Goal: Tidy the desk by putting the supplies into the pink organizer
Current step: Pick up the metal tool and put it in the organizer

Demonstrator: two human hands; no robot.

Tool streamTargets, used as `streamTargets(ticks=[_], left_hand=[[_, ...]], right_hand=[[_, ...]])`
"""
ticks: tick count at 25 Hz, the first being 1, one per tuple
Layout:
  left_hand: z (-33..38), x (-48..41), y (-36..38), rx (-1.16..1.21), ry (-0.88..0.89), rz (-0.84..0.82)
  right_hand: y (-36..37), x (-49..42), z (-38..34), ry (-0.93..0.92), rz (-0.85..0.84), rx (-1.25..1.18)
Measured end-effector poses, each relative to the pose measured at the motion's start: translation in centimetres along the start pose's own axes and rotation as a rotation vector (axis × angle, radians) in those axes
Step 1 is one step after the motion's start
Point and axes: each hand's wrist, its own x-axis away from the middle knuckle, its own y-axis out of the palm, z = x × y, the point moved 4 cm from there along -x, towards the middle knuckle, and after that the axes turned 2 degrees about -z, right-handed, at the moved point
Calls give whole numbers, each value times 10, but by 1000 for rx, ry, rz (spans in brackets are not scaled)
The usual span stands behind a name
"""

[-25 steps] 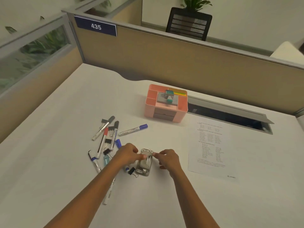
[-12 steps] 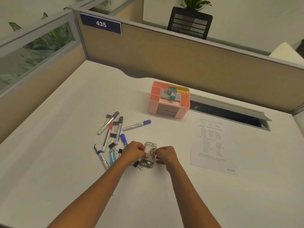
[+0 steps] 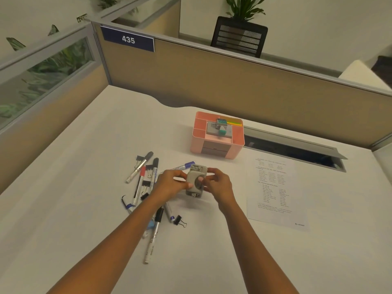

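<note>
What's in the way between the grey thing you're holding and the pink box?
Nothing really. The left hand and right hand hold the grey gadget, and only a blue-capped marker lies flat on the desk before the pink organizer. Its middle slot is already filled.

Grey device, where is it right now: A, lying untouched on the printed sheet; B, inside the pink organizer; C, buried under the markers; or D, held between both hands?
D: the left hand and the right hand grip the grey device from either side, on the near side of the pink organizer and left of the printed sheet.
</note>
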Motion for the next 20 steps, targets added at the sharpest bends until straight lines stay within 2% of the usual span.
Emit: streamTargets(ticks=[5, 7, 10, 14, 17, 20], left_hand=[[64, -37, -36, 118, 173, -7], [92, -54, -49, 88, 254, -15], [129, -81, -66, 41, 333, 68], [164, -125, -76, -52, 388, 245], [175, -160, -74, -136, 435, 300], [169, -192, -66, -233, 438, 312]], right_hand=[[-13, -32, -76, -185, -59, -13], [-18, -49, -104, -229, -56, -1], [-24, -78, -144, -324, -68, -22], [-32, -136, -189, -408, 1, 122], [-38, -173, -204, -421, 43, 223], [-39, -197, -202, -418, 78, 422]])
